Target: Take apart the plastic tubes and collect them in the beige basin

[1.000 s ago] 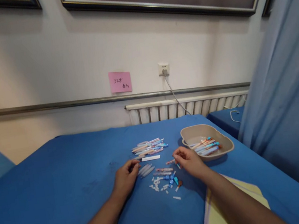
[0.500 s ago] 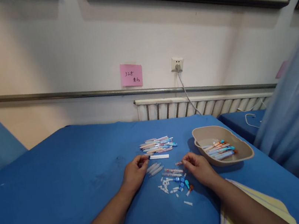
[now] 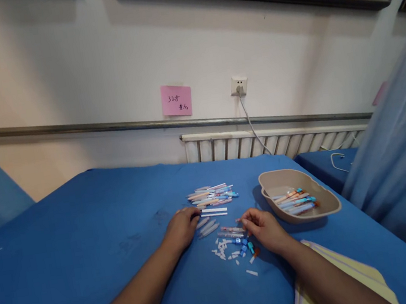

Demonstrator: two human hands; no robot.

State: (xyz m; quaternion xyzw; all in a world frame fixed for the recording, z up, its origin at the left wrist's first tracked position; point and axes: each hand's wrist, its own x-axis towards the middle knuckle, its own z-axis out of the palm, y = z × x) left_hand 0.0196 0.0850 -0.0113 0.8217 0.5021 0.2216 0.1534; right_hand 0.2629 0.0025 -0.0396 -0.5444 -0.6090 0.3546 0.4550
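My left hand [image 3: 183, 227] is closed at the left ends of two slim white pen refills [image 3: 215, 210], its fingertips on one of them. My right hand [image 3: 263, 228] pinches a pinkish pen barrel [image 3: 238, 220], mostly hidden behind its fingers. Between the hands lie several clear grey pen grips or sleeves [image 3: 208, 228] and two printed transparent barrels [image 3: 232, 233]. Small white cone tips [image 3: 221, 249] are scattered nearer me. Beside them sit blue clicker tops [image 3: 243, 248], a teal one [image 3: 251, 247] and an orange-brown one [image 3: 255, 253].
Behind the hands is a pile of pen parts [image 3: 212, 196]. A beige tray [image 3: 274, 181] holding several pens stands at right. A yellow cloth [image 3: 347, 265] lies under my right forearm. The blue-covered table [image 3: 85, 230] meets a wall with a radiator [image 3: 225, 148]; blue curtains hang at both sides.
The two white refills, close together before, now lie slightly apart at my left fingertips. My right hand has turned slightly, still pinching the pinkish barrel. The whole view has shifted a little.
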